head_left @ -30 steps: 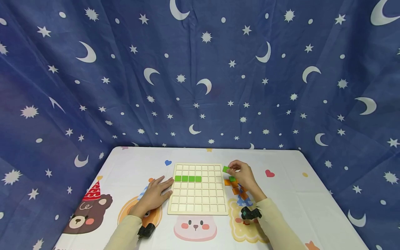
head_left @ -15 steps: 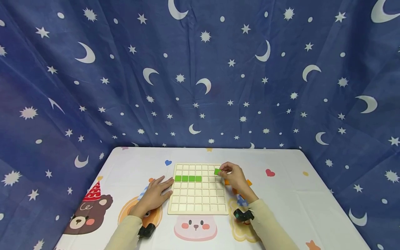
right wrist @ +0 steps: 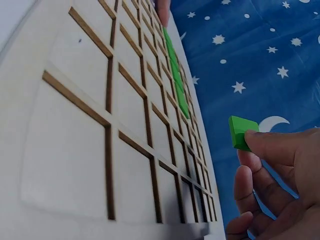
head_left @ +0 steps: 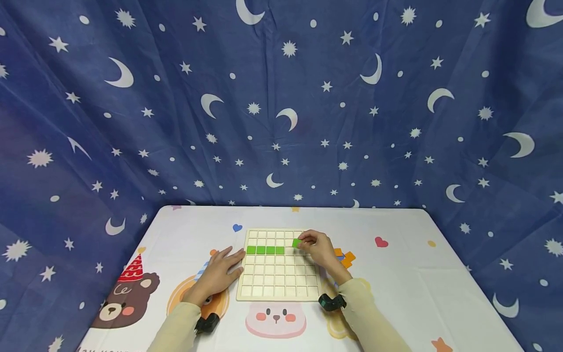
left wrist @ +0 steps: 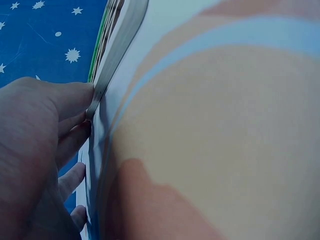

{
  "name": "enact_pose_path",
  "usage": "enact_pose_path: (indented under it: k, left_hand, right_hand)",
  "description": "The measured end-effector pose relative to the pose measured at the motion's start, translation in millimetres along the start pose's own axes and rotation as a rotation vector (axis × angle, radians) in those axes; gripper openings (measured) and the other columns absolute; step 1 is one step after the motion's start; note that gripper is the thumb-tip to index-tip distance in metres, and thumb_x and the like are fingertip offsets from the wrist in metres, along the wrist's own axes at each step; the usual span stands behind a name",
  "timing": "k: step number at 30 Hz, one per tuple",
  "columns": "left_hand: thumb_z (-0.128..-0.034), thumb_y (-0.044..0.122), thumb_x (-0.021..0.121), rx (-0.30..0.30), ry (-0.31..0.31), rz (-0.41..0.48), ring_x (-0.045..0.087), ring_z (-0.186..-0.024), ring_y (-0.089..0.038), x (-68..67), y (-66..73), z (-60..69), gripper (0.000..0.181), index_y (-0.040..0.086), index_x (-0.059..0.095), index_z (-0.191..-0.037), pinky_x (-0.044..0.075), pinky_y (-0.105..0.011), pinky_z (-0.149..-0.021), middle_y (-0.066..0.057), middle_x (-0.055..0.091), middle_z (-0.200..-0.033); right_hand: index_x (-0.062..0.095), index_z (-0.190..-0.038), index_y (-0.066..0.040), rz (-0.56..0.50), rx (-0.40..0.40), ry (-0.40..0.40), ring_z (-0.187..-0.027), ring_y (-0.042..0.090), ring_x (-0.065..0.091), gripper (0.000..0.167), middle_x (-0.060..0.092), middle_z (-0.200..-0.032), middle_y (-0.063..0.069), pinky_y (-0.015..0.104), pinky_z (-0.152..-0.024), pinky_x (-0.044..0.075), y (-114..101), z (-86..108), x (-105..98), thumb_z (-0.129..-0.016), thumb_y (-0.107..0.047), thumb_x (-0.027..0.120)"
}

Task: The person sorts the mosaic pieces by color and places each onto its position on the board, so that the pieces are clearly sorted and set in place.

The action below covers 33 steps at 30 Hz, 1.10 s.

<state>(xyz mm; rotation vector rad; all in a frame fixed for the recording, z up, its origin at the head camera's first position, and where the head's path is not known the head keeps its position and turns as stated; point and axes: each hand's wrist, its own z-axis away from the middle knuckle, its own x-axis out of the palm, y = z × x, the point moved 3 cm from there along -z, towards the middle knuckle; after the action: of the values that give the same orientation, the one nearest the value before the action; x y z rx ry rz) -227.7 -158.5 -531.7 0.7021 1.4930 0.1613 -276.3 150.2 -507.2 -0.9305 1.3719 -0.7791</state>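
A green square tile is pinched between the thumb and fingertips of the right hand, whose other fingers are loosely bent, and is held raised over the upper right part of a pale grid board. By the left hand, laid with its fingers spread and extended, nothing is gripped; the board's left edge is touched by its thumb and fingertips. The first four cells of the board's third row from the far side are filled by a line of green tiles. To the right of the board, orange tiles are partly hidden by the right arm on a cartoon-printed white tablecloth.
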Motion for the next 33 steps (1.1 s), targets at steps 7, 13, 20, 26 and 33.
enact_pose_path:
  k: [7,13,20,26,33]
  left_hand:
    - [-0.0969,0.028,0.061,0.005,0.004,0.002,0.028,-0.148,-0.038,0.1,0.0,0.4,0.05,0.013,0.052,-0.143,0.014,-0.063,-0.12,-0.004,0.048,-0.151]
    - [-0.0966,0.027,0.061,0.025,0.027,0.0,0.03,-0.147,-0.039,0.5,-0.6,0.5,0.048,0.012,0.054,-0.142,0.015,-0.064,-0.119,-0.004,0.049,-0.15]
    - [-0.0972,0.027,0.061,0.026,0.027,-0.01,0.03,-0.147,-0.038,0.9,-0.8,0.4,0.048,0.011,0.054,-0.142,0.015,-0.065,-0.119,-0.003,0.05,-0.15]
    - [-0.0959,0.026,0.062,0.043,0.045,-0.01,0.033,-0.145,-0.04,0.7,-0.2,0.7,0.048,0.011,0.055,-0.141,0.017,-0.065,-0.118,-0.005,0.051,-0.149]
    - [-0.0968,0.027,0.061,0.034,0.028,-0.008,0.031,-0.146,-0.039,0.7,-0.2,0.8,0.049,0.012,0.053,-0.142,0.015,-0.065,-0.119,-0.004,0.05,-0.15]
  right_hand:
    - [0.072,-0.096,-0.013,0.018,-0.004,-0.03,-0.077,0.013,0.06,0.008,0.069,-0.089,0.002,0.025,-0.067,0.053,5,-2.4,11,-0.089,-0.011,0.072]
    - [0.072,-0.096,-0.015,0.074,-0.02,-0.04,-0.077,0.012,0.061,0.009,0.07,-0.089,0.001,0.026,-0.067,0.054,6,-5.2,17,-0.089,-0.01,0.071]
    - [0.073,-0.095,-0.014,0.113,-0.041,-0.049,-0.074,0.011,0.061,0.009,0.07,-0.086,0.001,0.025,-0.064,0.052,5,-7.7,21,-0.089,-0.007,0.071]
    - [0.074,-0.093,-0.015,0.174,-0.06,-0.046,-0.074,0.011,0.059,0.009,0.069,-0.084,-0.001,0.026,-0.067,0.051,5,-9.1,23,-0.088,-0.008,0.072]
    - [0.075,-0.091,-0.017,0.213,-0.078,-0.037,-0.07,0.011,0.056,0.008,0.067,-0.08,-0.002,0.026,-0.066,0.047,5,-8.7,26,-0.087,-0.01,0.073]
